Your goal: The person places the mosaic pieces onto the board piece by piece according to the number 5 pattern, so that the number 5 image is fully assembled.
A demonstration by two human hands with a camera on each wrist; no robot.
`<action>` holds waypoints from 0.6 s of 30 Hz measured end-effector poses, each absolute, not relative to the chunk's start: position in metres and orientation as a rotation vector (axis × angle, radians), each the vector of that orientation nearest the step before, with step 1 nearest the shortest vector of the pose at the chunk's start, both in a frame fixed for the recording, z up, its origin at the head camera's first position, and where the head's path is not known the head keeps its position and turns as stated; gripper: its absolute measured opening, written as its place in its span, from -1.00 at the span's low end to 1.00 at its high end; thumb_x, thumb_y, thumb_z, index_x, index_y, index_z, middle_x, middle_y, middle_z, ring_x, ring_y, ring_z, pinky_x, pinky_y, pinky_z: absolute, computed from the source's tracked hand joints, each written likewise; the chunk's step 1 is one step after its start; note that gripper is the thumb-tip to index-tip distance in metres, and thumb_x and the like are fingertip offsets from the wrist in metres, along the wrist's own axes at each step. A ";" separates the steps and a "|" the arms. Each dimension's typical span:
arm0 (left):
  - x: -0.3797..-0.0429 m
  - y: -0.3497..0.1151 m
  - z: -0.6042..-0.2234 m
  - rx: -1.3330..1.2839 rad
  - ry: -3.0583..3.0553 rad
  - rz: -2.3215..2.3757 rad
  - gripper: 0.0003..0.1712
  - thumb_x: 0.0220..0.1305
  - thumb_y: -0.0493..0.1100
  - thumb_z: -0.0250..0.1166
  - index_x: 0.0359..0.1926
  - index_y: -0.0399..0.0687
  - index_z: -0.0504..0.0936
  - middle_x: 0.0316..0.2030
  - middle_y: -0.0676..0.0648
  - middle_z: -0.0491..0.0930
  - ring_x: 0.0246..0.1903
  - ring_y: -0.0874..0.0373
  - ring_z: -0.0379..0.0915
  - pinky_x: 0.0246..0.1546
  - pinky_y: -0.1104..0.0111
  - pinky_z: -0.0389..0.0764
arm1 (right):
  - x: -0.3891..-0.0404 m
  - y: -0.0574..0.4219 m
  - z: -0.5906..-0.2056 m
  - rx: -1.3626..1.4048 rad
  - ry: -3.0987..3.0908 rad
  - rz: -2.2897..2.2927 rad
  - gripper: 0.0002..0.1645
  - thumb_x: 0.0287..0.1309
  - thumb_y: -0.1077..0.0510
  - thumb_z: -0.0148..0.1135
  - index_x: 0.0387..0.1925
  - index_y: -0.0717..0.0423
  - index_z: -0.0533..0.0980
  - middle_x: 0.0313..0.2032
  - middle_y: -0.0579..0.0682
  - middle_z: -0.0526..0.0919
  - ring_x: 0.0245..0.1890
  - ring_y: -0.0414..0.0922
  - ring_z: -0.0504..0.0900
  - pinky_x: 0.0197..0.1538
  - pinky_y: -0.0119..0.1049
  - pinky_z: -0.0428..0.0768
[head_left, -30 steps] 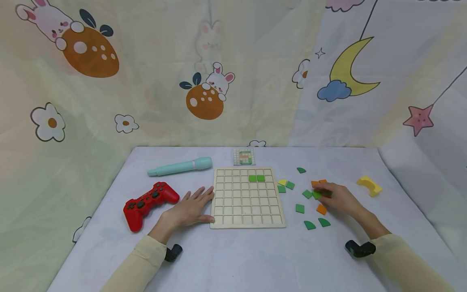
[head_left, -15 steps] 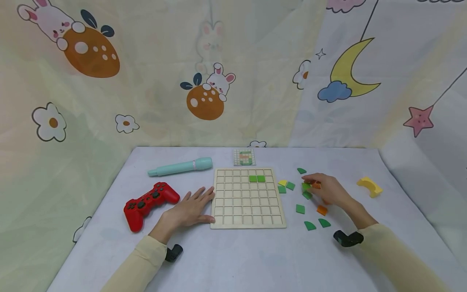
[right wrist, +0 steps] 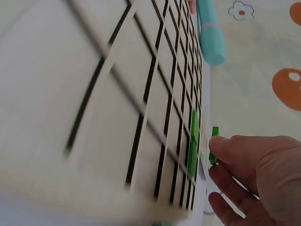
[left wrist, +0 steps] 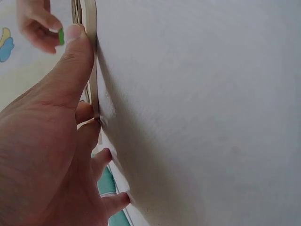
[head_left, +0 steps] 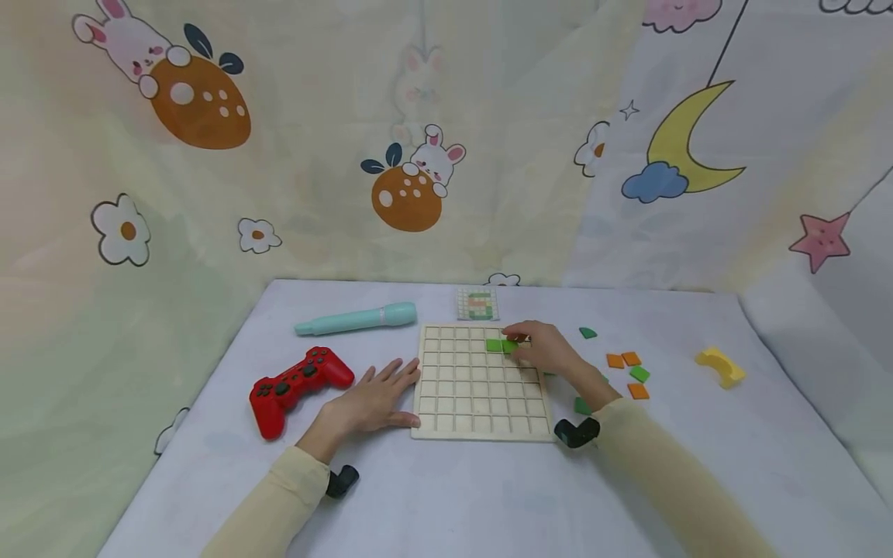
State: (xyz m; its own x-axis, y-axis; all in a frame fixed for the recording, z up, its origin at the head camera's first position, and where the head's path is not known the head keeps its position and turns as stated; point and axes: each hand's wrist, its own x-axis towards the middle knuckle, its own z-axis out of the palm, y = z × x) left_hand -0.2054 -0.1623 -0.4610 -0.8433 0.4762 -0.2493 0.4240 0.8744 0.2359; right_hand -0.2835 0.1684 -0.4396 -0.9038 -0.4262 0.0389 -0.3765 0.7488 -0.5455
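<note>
My right hand pinches a small green square tile between thumb and fingers, just above the upper right of a pale wooden grid board. Two green tiles sit side by side in the grid, close to the held one. From the left wrist view, the right hand with its tile shows beyond the board's edge. My left hand has its fingers spread, with thumb and fingertips against the board's left edge.
Right of the board lie orange tiles, a green tile and a green quarter-round piece; the right arm hides others. A yellow arch block, red game controller, teal microphone-shaped stick and pattern card surround them.
My right hand has moved left from the loose tiles to over the board, carrying a green tile. Orange tiles it covered now show. The left hand keeps its place; the head view shifted slightly.
</note>
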 end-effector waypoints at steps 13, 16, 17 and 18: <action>-0.205 -0.160 -0.460 0.663 2.740 0.237 0.07 0.13 0.39 0.22 0.53 0.15 -0.01 0.55 0.08 -0.12 0.54 -0.04 -0.26 0.45 -0.17 -0.07 | -0.298 0.112 -0.451 -0.648 2.862 -0.837 -0.55 0.17 0.24 0.29 0.12 0.14 0.56 -0.06 0.06 0.69 -0.09 -0.03 0.61 0.01 -0.13 0.59; -0.205 -0.160 -0.460 0.663 2.741 0.242 0.07 0.13 0.39 0.23 0.53 0.14 -0.01 0.55 0.07 -0.12 0.54 -0.04 -0.26 0.45 -0.17 -0.07 | -0.300 0.108 -0.453 -0.639 2.877 -0.814 -0.57 0.16 0.25 0.30 0.11 0.13 0.57 -0.08 0.05 0.69 -0.10 -0.04 0.61 0.02 -0.14 0.58; -0.205 -0.160 -0.460 0.662 2.743 0.241 0.07 0.13 0.39 0.23 0.53 0.14 -0.01 0.55 0.07 -0.12 0.54 -0.04 -0.26 0.45 -0.17 -0.07 | -0.301 0.108 -0.454 -0.636 2.879 -0.809 -0.57 0.16 0.24 0.30 0.10 0.13 0.57 -0.09 0.04 0.69 -0.10 -0.04 0.61 0.02 -0.14 0.58; -0.205 -0.160 -0.460 0.662 2.743 0.241 0.07 0.13 0.39 0.23 0.52 0.14 0.00 0.55 0.07 -0.12 0.53 -0.04 -0.26 0.45 -0.17 -0.07 | -0.301 0.107 -0.455 -0.631 2.879 -0.806 -0.57 0.16 0.24 0.30 0.10 0.12 0.58 -0.10 0.04 0.69 -0.09 -0.04 0.60 0.02 -0.14 0.57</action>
